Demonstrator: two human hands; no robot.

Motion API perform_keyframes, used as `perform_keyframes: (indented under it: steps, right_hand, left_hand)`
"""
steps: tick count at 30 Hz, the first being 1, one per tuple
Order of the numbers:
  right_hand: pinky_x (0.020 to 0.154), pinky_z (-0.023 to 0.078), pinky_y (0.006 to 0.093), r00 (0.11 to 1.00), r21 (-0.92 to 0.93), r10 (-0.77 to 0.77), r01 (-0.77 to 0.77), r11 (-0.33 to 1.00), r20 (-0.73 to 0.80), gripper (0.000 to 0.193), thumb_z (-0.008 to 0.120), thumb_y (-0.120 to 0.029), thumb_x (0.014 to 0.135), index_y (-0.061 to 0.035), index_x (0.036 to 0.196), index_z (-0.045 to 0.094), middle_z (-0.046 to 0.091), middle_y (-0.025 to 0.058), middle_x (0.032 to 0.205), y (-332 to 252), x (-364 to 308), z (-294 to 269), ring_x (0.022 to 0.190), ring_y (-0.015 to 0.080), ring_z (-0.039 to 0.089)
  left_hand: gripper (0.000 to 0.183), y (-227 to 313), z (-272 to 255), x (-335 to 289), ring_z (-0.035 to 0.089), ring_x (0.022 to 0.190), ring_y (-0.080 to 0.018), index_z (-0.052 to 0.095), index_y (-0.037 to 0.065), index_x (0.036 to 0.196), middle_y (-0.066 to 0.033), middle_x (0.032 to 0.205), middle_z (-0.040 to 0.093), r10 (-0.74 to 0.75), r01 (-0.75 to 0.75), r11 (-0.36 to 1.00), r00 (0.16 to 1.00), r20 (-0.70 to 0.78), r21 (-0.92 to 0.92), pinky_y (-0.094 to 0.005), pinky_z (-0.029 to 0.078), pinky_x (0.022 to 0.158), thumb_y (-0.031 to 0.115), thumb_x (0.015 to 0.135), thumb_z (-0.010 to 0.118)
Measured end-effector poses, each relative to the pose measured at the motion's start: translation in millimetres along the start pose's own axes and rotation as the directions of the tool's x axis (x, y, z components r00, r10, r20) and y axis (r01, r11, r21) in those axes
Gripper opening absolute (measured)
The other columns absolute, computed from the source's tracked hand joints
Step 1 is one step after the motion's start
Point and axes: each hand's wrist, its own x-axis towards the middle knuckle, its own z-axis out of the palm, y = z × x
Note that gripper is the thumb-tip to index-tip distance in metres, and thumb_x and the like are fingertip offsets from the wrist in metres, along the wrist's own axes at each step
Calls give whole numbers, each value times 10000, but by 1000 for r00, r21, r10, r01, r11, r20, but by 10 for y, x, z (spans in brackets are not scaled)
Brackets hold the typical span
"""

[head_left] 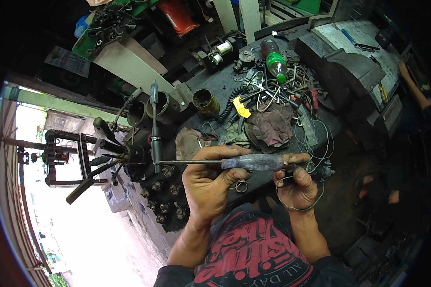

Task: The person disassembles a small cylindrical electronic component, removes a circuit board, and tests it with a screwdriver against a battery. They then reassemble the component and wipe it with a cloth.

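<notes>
My left hand grips the worn blue handle of a screwdriver. Its thin metal shaft points left toward an upright grey metal bar. My right hand pinches the butt end of the handle and also holds a loop of thin wire that hangs below the fingers. Both hands sit close together over a dark, greasy workbench. Just left of my left hand lies a black block with several round terminals.
A green-capped plastic bottle, a yellow clip, a dirty rag, loose wires and metal parts crowd the bench behind the hands. A brass cylinder and dark metal rings stand at left. Another person's arm shows at far right.
</notes>
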Motion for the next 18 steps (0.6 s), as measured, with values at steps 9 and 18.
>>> perform_keyframes:
  steps: [9, 18]
  right_hand:
    - [720, 598, 342, 995, -43, -55, 59, 997, 85, 298, 696, -70, 896, 7, 1156, 573, 565, 183, 1042, -2, 34, -19, 894, 247, 672]
    - [733, 604, 354, 977, -115, -112, 134, 984, 182, 313, 715, -48, 872, 11, 1146, 575, 563, 186, 1068, -24, 95, -26, 906, 257, 669]
  left_hand:
    - [368, 39, -46, -22, 674, 988, -189, 653, -25, 1072, -135, 1049, 715, 17, -17, 1000, 1000, -14, 8, -325, 531, 908, 38, 768, 850]
    - [376, 100, -77, -24, 669, 938, -165, 653, -34, 1061, -115, 1016, 709, -43, 43, 999, 998, -39, 12, -304, 539, 855, 51, 761, 863]
